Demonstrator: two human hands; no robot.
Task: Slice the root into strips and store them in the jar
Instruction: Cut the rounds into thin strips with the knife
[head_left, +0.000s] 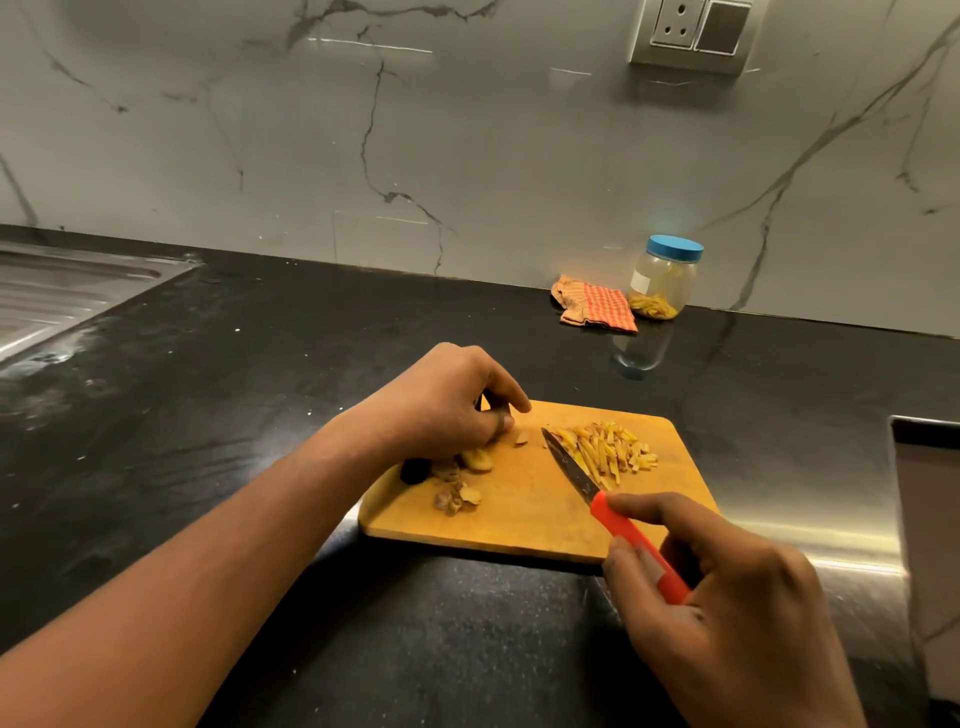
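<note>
A wooden cutting board (524, 525) lies on the black counter. A pile of yellow root strips (608, 449) sits on its far right part. My right hand (727, 597) grips the red handle of a knife (571, 470), whose blade tip rests at the left edge of the pile. My left hand (441, 402) hovers over the board's far left corner, fingers curled down near small root pieces (475, 460); whether it pinches one is unclear. Peel scraps (457, 499) lie close by. The jar (662, 278) with a blue lid stands by the wall, some strips inside.
A checked orange cloth (595, 306) lies left of the jar. A steel sink drainboard (67, 296) is at the far left. A steel surface (852, 551) and a raised edge (924, 493) sit to the right. A dark object (414, 470) pokes out under my left wrist.
</note>
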